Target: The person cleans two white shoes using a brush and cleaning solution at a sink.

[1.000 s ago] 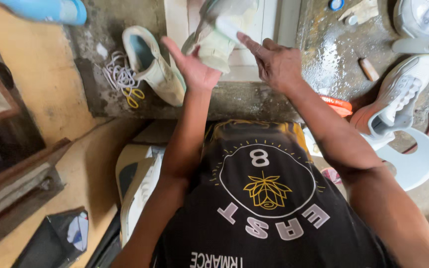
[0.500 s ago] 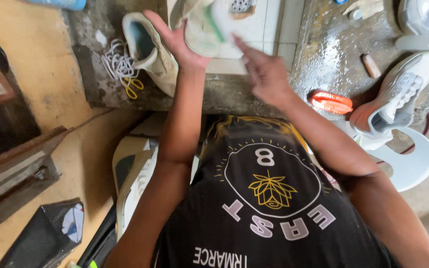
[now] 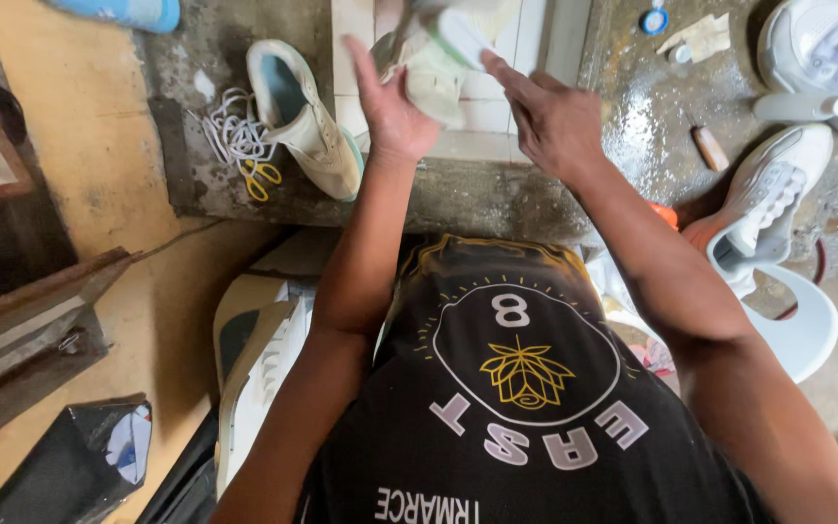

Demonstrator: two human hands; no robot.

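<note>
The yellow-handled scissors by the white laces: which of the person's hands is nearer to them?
Left. The left hand holds a pale shoe a short way right of the scissors; the right hand is farther right, beyond that shoe.

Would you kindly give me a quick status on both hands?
Left hand gripping pale green shoe. Right hand open, fingers at its sole. Matching shoe beside, untouched.

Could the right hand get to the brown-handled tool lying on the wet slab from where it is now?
Probably yes: the right hand is up at the pale shoe, and the wet slab between it and the brown-handled tool looks bare.
</note>
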